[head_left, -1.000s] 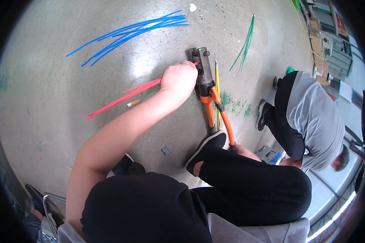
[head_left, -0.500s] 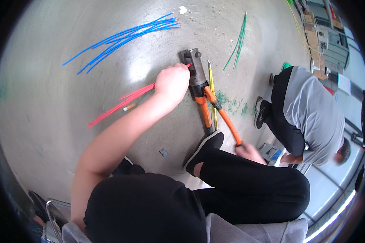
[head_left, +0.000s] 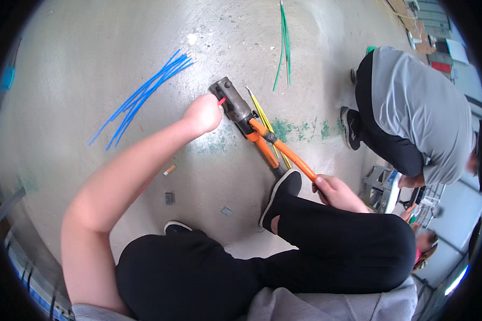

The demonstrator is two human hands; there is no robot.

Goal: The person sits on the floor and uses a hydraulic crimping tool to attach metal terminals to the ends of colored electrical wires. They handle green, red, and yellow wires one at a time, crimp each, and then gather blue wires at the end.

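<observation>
My left hand (head_left: 204, 114) is closed around a red wire (head_left: 223, 100), its end inside the jaw of a hydraulic crimping tool (head_left: 236, 107). The tool lies on the floor, its dark metal head pointing away and to the left. My right hand (head_left: 338, 193) grips the end of its movable orange handle (head_left: 297, 159). The other handle runs down to my shoe (head_left: 285, 193). Yellow wires (head_left: 262, 111) pass beside and under the tool. My left forearm hides most of the red wire.
Blue wires (head_left: 144, 96) lie loosely bunched at left, green wires (head_left: 284, 48) at the far middle. A cigarette butt (head_left: 170, 170) and two small grey pieces (head_left: 170, 198) are on the floor. At right, a person in grey (head_left: 412, 107) bends down.
The whole view has shifted and turned, so the tool head now points further left. Both hands keep their holds. The loose red wires have become mostly hidden by my left forearm.
</observation>
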